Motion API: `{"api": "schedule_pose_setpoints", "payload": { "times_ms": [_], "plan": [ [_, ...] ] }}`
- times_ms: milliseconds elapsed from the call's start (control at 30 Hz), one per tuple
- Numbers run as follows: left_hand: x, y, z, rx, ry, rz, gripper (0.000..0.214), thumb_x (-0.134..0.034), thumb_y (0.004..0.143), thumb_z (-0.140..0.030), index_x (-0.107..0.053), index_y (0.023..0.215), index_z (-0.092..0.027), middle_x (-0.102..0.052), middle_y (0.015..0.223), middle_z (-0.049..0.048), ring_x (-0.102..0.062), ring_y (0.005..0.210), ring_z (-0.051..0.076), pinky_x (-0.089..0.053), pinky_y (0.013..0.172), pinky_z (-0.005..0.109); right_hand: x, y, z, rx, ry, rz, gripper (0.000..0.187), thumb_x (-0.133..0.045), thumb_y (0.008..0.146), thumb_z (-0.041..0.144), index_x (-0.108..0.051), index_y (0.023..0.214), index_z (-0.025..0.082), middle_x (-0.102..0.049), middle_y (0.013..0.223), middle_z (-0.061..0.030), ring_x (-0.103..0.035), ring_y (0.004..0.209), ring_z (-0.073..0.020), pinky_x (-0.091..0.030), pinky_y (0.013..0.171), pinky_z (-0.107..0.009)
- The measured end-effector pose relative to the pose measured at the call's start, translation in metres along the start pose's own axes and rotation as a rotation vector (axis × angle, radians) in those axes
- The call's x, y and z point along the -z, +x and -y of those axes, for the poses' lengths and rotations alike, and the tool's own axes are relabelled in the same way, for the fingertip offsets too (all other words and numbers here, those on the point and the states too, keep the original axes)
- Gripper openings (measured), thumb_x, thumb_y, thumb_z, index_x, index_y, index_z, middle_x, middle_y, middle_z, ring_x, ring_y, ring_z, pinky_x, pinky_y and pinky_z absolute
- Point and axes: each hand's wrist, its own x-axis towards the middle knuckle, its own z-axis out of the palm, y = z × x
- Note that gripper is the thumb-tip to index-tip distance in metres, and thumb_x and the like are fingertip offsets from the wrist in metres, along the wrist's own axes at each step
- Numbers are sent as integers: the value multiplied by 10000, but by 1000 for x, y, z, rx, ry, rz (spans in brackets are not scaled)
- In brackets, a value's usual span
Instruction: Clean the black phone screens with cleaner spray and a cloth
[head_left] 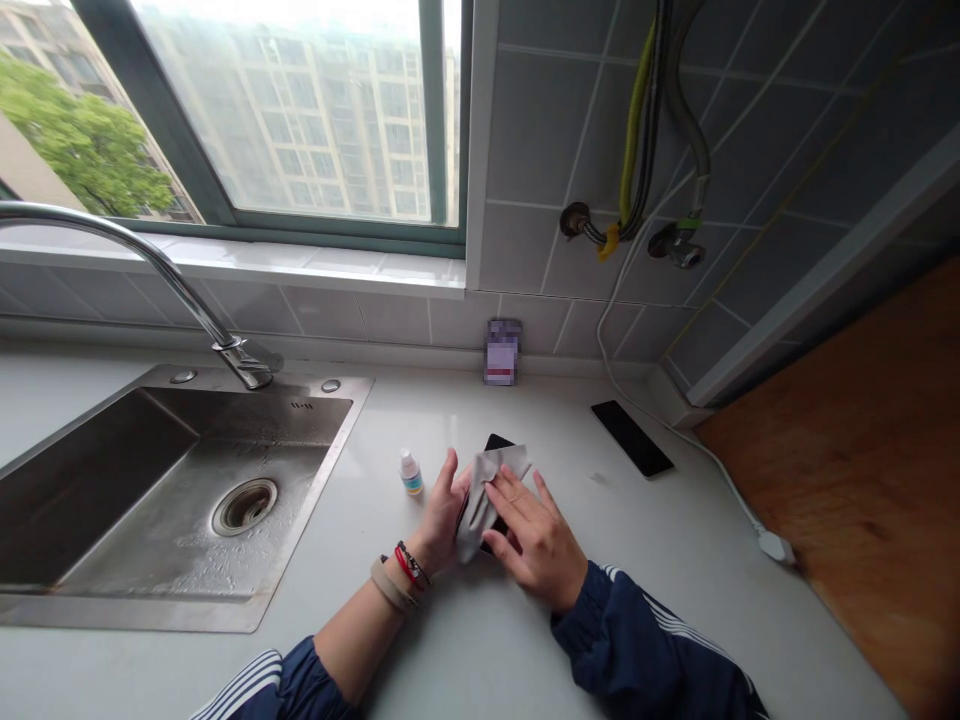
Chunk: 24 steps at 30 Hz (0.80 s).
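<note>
My left hand (444,510) grips the edge of a black smartphone (499,441), most of which is hidden under a grey microfibre cloth (484,505). My right hand (534,535) lies flat on the cloth, pressing it against the phone. Both hands sit close together on the white countertop (465,415). A small white-capped dropper bottle (410,472) stands just left of my left hand, not touching it. Several bands circle my left wrist (401,572).
A steel sink (97,480) with a curved faucet (180,270) lies left. Right of my hands are a second black phone (632,438) and a white cable with plug (776,547). A blurred card (502,352) leans on the tiles. A wooden board (847,480) stands far right.
</note>
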Motion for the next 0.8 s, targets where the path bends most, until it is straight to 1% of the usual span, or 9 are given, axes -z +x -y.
{"api": "schedule_pose_setpoints", "payload": {
  "times_ms": [100,167,267,367,433,533,667,733,800],
  "plan": [
    [-2,-1,2,20,26,37,738,-423,967,-679,-430,1542,-215,-671,1349,142,-624,1247,345,-406,1119,498,1,1,-14,-79,-24,-79,552,-484,1035,268,-395,1562,132,-481,1545,-164,-373,1497,-313,-311,1203,-638],
    [-1,0,1,15,37,32,725,-431,970,-670,-431,1540,-222,-673,1347,137,-624,1250,340,-405,1120,493,0,1,-15,-93,-17,-92,563,-487,1028,259,-388,1563,116,-467,1554,-171,-346,1509,-319,-321,1196,-639],
    [1,1,0,-23,50,-29,739,-434,967,-672,-447,1526,-188,-697,1305,143,-638,1227,334,-426,1104,479,-1,0,1,-18,20,-21,597,-540,996,307,-422,1538,84,-437,1572,-176,-306,1525,-333,-298,1208,-638],
    [3,1,-3,-72,41,-69,754,-431,965,-675,-469,1509,-154,-712,1271,158,-653,1203,335,-445,1092,473,-1,-1,19,105,76,82,588,-588,967,359,-497,1490,106,-473,1556,-143,-332,1517,-317,-252,1238,-609],
    [2,1,-4,-93,32,-68,744,-424,969,-671,-474,1507,-159,-710,1278,156,-656,1201,334,-443,1097,471,0,0,22,121,90,85,546,-583,974,365,-532,1461,124,-513,1530,-125,-368,1501,-300,-228,1250,-599],
    [-2,0,-4,-72,18,-51,737,-415,971,-676,-470,1512,-178,-696,1308,143,-647,1212,343,-436,1102,483,1,1,8,29,42,31,511,-551,998,316,-521,1473,133,-513,1527,-136,-398,1485,-300,-232,1244,-614],
    [-7,0,-2,-72,19,-20,731,-445,959,-679,-471,1513,-203,-673,1350,133,-630,1232,366,-430,1100,508,0,2,-15,-115,-26,-92,523,-522,1006,251,-475,1508,108,-507,1522,-172,-416,1473,-315,-317,1206,-622],
    [-7,0,-2,-84,22,-33,723,-459,954,-676,-483,1506,-209,-674,1351,129,-630,1236,365,-423,1108,514,-1,1,-12,-105,-30,-116,525,-525,996,248,-489,1495,88,-500,1527,-172,-375,1495,-325,-333,1201,-616],
    [-6,0,-3,-91,22,-55,721,-455,955,-677,-501,1494,-200,-688,1329,131,-636,1231,361,-423,1113,513,-2,1,0,-45,-26,-75,533,-538,980,258,-507,1475,64,-482,1543,-163,-299,1526,-342,-333,1202,-620]
  ]
}}
